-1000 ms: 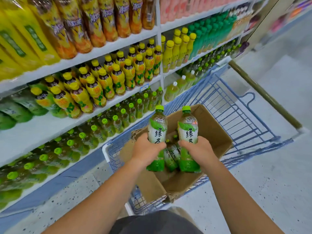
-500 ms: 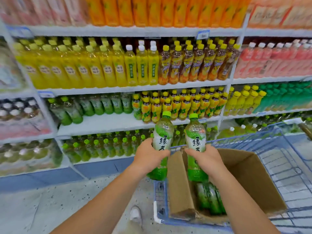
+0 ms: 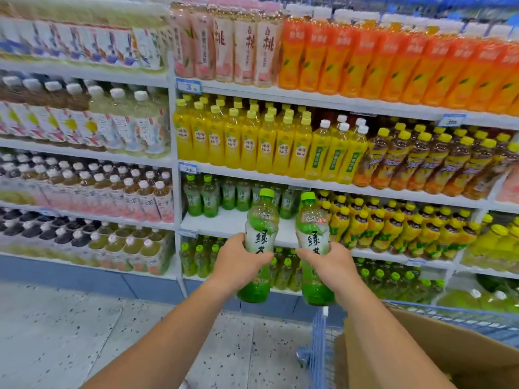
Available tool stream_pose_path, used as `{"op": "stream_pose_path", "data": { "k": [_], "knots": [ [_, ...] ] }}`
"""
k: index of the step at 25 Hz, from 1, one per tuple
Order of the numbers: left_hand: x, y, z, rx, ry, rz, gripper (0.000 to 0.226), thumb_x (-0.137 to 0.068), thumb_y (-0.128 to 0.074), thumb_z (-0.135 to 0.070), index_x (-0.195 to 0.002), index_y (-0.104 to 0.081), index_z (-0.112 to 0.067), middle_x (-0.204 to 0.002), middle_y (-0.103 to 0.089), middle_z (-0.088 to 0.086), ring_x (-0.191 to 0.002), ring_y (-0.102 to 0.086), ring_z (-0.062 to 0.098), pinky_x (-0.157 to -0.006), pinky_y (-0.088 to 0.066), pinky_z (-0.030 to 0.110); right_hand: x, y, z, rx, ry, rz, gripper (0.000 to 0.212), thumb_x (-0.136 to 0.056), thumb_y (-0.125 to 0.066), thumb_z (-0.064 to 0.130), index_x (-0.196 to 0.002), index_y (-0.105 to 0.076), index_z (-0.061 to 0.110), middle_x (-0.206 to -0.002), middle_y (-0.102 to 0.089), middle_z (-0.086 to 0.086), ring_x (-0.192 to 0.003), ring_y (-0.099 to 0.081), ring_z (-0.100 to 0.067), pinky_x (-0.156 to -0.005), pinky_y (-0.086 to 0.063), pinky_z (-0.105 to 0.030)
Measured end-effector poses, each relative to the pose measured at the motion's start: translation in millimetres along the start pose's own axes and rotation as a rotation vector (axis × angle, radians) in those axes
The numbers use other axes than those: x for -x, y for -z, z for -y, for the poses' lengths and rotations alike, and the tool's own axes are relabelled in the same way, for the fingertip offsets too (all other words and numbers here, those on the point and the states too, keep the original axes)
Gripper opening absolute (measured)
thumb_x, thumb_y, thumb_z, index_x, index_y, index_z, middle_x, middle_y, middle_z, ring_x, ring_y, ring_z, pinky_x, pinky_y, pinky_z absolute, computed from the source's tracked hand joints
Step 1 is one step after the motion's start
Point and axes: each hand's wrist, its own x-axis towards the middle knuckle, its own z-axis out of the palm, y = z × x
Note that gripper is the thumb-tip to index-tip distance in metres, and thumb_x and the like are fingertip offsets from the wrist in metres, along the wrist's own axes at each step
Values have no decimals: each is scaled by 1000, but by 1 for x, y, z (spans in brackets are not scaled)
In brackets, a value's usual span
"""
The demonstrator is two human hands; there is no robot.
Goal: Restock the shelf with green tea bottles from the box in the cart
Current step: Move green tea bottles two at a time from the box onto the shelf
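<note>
My left hand (image 3: 238,258) grips one green tea bottle (image 3: 259,234), upright, with a green cap and a white-and-green label. My right hand (image 3: 332,262) holds a second green tea bottle (image 3: 311,234) beside it. Both bottles hover in front of the white shelf (image 3: 222,223), whose front part is bare. Several green tea bottles (image 3: 209,199) stand at the back of that shelf. The cardboard box (image 3: 421,357) sits in the blue wire cart (image 3: 320,346) at the lower right; its inside is hidden.
Yellow-capped tea bottles (image 3: 393,226) fill the same shelf to the right. Yellow juice bottles (image 3: 241,138) stand one shelf above, small green bottles (image 3: 196,256) one below. A white upright post (image 3: 175,178) bounds the bay on the left. The speckled floor (image 3: 84,332) lies at lower left.
My view has swung left from the cart toward the shelves. Both hands have carried their bottles up and away from the box, closer to the green tea shelf.
</note>
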Motion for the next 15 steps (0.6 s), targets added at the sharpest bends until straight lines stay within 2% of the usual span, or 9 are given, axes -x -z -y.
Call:
{"op": "stream_pose_path", "data": {
  "k": [3, 6, 8, 10, 13, 15],
  "knots": [
    [-34, 46, 20, -38, -5, -15, 34, -72, -83, -30, -100, -65, -24, -92, -72, -5, -82, -69, 12, -70, -60, 32, -25, -57, 21, 3, 17, 14, 30, -78, -82, 34, -101, -68, 22, -93, -74, 3, -85, -69, -18, -80, -58, -41],
    [-76, 92, 42, -72, 2, -21, 34, -72, -84, -27, -99, -64, -22, -90, -71, -6, -80, -68, 9, -62, -54, 23, -50, -115, 41, -2, 21, 12, 27, -80, -81, 34, -93, -61, 22, -93, -70, 1, -80, -64, -14, -68, -52, -32],
    [-103, 116, 53, -86, 2, -13, 35, -72, -84, -25, -100, -64, -21, -89, -71, -6, -80, -68, 9, -64, -54, 24, -66, -148, 51, -24, 19, 31, 29, -83, -79, 30, -88, -51, 23, -87, -62, 5, -75, -55, -9, -66, -45, -29],
    [-131, 134, 61, -115, 5, -6, 37, -72, -83, -26, -103, -63, -22, -90, -70, -9, -80, -67, 7, -67, -55, 24, -87, -177, 61, -9, 13, 50, 32, -83, -79, 30, -92, -49, 23, -86, -58, 9, -73, -52, -3, -64, -42, -28],
    [-170, 146, 69, -158, -5, -12, 41, -68, -83, -30, -104, -64, -26, -93, -71, -10, -83, -69, 8, -77, -60, 33, -123, -211, 69, 18, 5, 48, 29, -79, -80, 33, -94, -58, 23, -92, -67, 5, -78, -61, -7, -61, -45, -28],
    [-195, 145, 74, -158, -10, -21, 44, -62, -82, -36, -102, -65, -28, -94, -72, -9, -83, -70, 9, -77, -61, 37, -150, -228, 68, 21, -13, 32, 35, -75, -82, 37, -100, -62, 22, -94, -70, 4, -81, -65, -12, -68, -52, -32]
  ]
}}
